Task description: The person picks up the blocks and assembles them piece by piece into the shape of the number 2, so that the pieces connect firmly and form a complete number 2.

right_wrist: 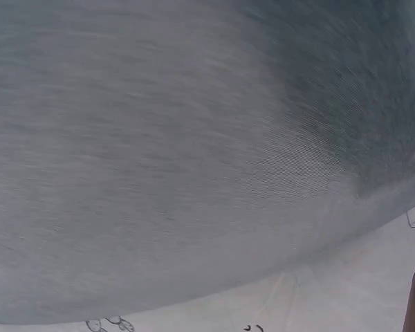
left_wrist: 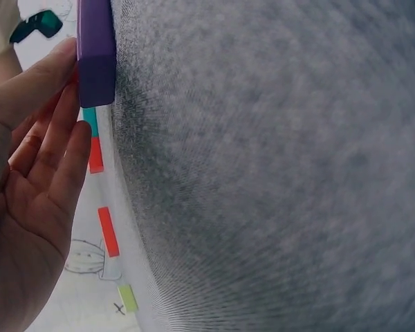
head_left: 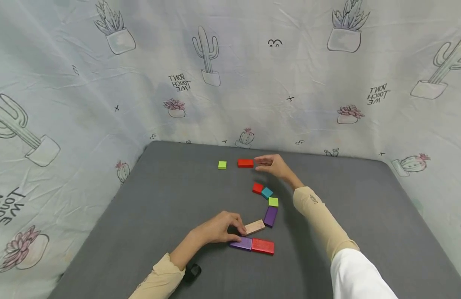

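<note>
My left hand (head_left: 219, 228) is low over the table, its fingertips at the left end of a plain wooden block (head_left: 254, 227). Its thumb lies along the top edge of a light purple block (head_left: 241, 243), which the left wrist view shows close up as a purple block (left_wrist: 97, 76) beside fairly straight fingers. End to end with that purple block lies a red block (head_left: 263, 246). Farther off, my right hand (head_left: 275, 165) reaches toward the right end of another red block (head_left: 245, 163), thumb and fingers apart with nothing between them.
A curving row links a dark purple block (head_left: 270, 216), a lime block (head_left: 273, 202), a teal block (head_left: 267, 193) and a small red block (head_left: 257, 188). Another lime block (head_left: 222, 165) sits far left. A printed curtain (head_left: 230, 83) rises behind the grey table (head_left: 170, 199).
</note>
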Demonstrator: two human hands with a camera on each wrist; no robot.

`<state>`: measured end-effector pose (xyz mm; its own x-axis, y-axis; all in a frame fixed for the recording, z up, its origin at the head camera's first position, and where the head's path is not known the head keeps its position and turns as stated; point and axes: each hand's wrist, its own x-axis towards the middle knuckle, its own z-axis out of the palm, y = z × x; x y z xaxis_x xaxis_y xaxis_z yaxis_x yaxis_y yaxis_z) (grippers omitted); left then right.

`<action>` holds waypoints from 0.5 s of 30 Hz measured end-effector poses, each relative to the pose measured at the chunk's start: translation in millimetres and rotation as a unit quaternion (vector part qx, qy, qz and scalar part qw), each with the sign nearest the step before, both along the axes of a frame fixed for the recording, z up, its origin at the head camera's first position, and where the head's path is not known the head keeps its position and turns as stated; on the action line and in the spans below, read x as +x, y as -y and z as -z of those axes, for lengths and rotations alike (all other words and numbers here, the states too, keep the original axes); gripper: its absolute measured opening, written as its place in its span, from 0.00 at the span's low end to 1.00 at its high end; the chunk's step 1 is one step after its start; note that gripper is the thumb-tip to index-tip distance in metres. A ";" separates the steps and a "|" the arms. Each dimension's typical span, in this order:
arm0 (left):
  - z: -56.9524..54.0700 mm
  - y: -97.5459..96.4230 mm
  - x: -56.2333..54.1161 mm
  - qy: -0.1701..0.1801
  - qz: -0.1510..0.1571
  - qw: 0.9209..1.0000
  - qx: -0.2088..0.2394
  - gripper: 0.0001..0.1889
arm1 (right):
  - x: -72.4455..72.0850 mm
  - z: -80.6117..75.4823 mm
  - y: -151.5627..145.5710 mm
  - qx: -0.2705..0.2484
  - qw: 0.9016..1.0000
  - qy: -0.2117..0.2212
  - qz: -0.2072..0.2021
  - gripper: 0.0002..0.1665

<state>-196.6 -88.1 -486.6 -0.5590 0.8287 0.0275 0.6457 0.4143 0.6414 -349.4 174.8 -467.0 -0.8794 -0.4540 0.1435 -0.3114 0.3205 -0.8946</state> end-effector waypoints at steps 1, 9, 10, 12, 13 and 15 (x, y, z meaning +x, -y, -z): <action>-0.3 0.1 0.4 0.001 0.000 1.000 0.001 0.10 | -4.7 0.1 3.0 -0.001 1.000 0.006 0.001 0.26; -1.3 -1.2 1.6 0.004 0.005 1.000 0.011 0.09 | -27.3 2.3 18.6 0.046 0.998 0.010 0.043 0.32; -1.3 -1.0 1.5 0.004 0.006 1.000 0.012 0.09 | -28.7 2.5 20.9 0.053 0.997 0.009 0.048 0.32; -1.1 -0.3 1.2 0.004 0.005 1.000 0.014 0.09 | -32.0 4.0 26.5 0.059 0.997 0.014 0.055 0.33; -1.0 0.2 1.2 0.003 0.004 1.000 0.015 0.09 | -33.6 5.0 29.5 0.063 0.996 0.014 0.056 0.33; -0.5 1.5 1.6 0.004 0.002 1.000 0.018 0.09 | -36.6 7.5 35.8 0.075 0.995 0.016 0.056 0.34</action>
<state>-195.1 -89.5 -486.1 -0.5553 0.8300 0.0527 0.6429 0.3883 0.6602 -386.0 139.0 -474.5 -0.9288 -0.3671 0.0515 -0.2376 0.4831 -0.8427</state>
